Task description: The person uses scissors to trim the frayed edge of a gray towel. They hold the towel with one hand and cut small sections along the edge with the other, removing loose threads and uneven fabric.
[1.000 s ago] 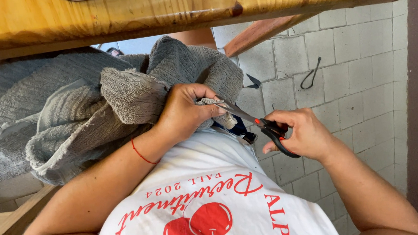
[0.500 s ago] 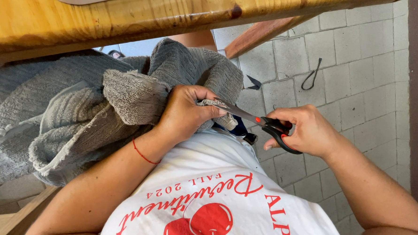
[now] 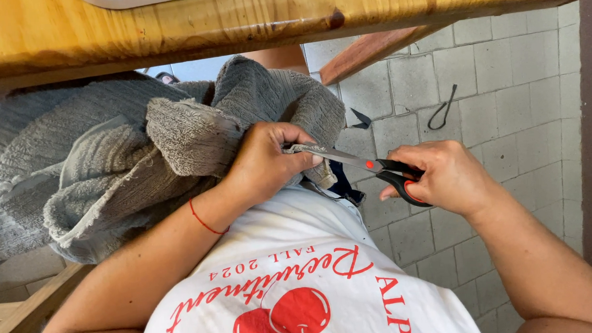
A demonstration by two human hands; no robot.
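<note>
A bulky grey towel (image 3: pixel 129 154) lies bunched in my lap below a wooden table edge. My left hand (image 3: pixel 266 162) pinches a fold of the towel at its right side, a red string around the wrist. My right hand (image 3: pixel 443 177) grips black-handled scissors (image 3: pixel 376 166) with a red pivot. Their blades point left and run into the pinched fold between my left fingers. A narrow cut strip of towel (image 3: pixel 324 175) hangs just below the blades.
A thick wooden tabletop (image 3: pixel 270 21) spans the top, with a slanted wooden brace (image 3: pixel 371 50) under it. Grey paving tiles (image 3: pixel 505 91) lie below, with a small dark scrap (image 3: pixel 362 120) and a black looped cord (image 3: pixel 443 110) on them. My white printed shirt (image 3: pixel 301 279) fills the foreground.
The scissors have slid slightly further left into the towel fold. My hands stay almost in the same place.
</note>
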